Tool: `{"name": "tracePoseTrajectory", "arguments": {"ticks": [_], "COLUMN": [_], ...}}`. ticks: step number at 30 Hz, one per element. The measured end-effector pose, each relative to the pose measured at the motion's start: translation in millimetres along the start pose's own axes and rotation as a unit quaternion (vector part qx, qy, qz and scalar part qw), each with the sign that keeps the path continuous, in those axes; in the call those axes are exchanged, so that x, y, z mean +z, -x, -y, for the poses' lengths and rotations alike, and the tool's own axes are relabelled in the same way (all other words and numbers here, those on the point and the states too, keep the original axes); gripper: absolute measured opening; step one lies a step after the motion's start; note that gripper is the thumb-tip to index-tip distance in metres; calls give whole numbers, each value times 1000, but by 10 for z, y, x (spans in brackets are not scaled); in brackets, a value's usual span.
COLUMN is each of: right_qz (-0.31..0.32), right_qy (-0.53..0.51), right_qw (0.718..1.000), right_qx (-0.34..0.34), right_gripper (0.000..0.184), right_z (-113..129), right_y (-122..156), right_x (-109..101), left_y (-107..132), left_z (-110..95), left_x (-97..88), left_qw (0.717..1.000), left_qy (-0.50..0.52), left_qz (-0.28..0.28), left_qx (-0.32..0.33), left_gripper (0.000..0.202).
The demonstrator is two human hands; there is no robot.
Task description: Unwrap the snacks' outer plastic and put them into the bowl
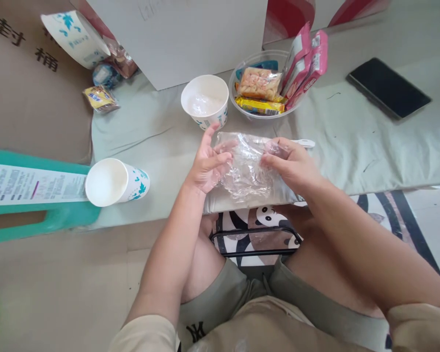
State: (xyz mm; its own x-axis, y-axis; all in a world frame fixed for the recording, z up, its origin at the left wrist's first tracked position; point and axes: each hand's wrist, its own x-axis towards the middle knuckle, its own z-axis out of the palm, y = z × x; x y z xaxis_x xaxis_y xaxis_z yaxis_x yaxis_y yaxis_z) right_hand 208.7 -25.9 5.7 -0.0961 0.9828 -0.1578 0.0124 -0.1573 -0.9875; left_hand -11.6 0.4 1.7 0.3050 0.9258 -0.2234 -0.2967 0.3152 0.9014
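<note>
A crumpled sheet of clear plastic film (247, 168) is stretched between my two hands over the front edge of the cloth-covered table. My left hand (210, 166) grips its left side, thumb in front and one finger sticking up apart from the film. On the other side, my right hand (293, 161) pinches the film between thumb and fingers. Just behind my hands stands a white paper cup (205, 100) with crumpled clear plastic inside. A white plastic handle-like piece (304, 143) pokes out behind my right hand.
A clear bowl (260, 116) of packaged snacks stands beyond my hands. A black phone (388, 88) lies at right. At left, a paper cup (106, 183) lies on its side near a teal box (66, 215). Wrapped snacks (100, 99) and another tilted cup (75, 39) are farther back.
</note>
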Motion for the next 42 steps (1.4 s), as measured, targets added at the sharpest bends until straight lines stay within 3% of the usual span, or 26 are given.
{"name": "tracePoseTrajectory", "arguments": {"ticks": [3, 5, 7, 9, 13, 17, 20, 22, 26, 30, 34, 38, 40, 42], "right_qz": [-21, -16, 10, 47, 42, -34, 34, 73, 52, 24, 37, 24, -3, -8], "right_qy": [-91, -189, -235, -198, -69, -74, -56, -28, -30, -103, -159, -80, -22, 0], "right_qw": [996, 982, 971, 976, 995, 996, 996, 995, 997, 994, 987, 997, 1000, 1000], "right_qx": [-8, 12, 49, 75, 60, 37, 68, 68, 48, 15, 8, -9, -20, -14], "right_gripper": [23, 31, 42, 41, 24, 24, 27, 25, 22, 25, 12, 27, 22, 26], "right_z": [75, 89, 82, 64, 25, 21, 47, 63, 57, 46, 77, 69, 37, 5], "right_y": [18, 5, -2, 6, 22, 4, 8, 24, 50, 39, 17, 11, 12, 12], "right_x": [34, 53, 64, 62, 31, 10, 4, -3, -19, -32, -68, -91, -81, -68], "left_y": [22, 23, 14, 0, -16, -7, 15, 38, 74, 58, 21, -9, -32, -65], "left_z": [-16, 4, 26, 34, 21, 11, -5, -24, -63, -103, -129, -60, -6, 30], "left_x": [75, 137, 180, 193, 156, 117, 92, 68, 14, -20, -34, -29, -27, -35], "left_qw": [993, 987, 993, 998, 991, 988, 992, 992, 985, 996, 997, 994, 989, 985], "left_qy": [49, 30, -1, -27, -113, -137, -114, -123, -156, -90, -60, -87, -116, -131], "left_qz": [61, 69, 31, -23, -66, -64, -50, -18, 46, -6, -34, -28, -36, -46], "left_qx": [-93, -139, -116, -56, -12, 9, 37, 19, -53, 17, 37, 59, 83, 100], "left_gripper": [62, 45, 34, 29, 26, 32, 38, 41, 39, 28, 21, 28, 22, 32]}}
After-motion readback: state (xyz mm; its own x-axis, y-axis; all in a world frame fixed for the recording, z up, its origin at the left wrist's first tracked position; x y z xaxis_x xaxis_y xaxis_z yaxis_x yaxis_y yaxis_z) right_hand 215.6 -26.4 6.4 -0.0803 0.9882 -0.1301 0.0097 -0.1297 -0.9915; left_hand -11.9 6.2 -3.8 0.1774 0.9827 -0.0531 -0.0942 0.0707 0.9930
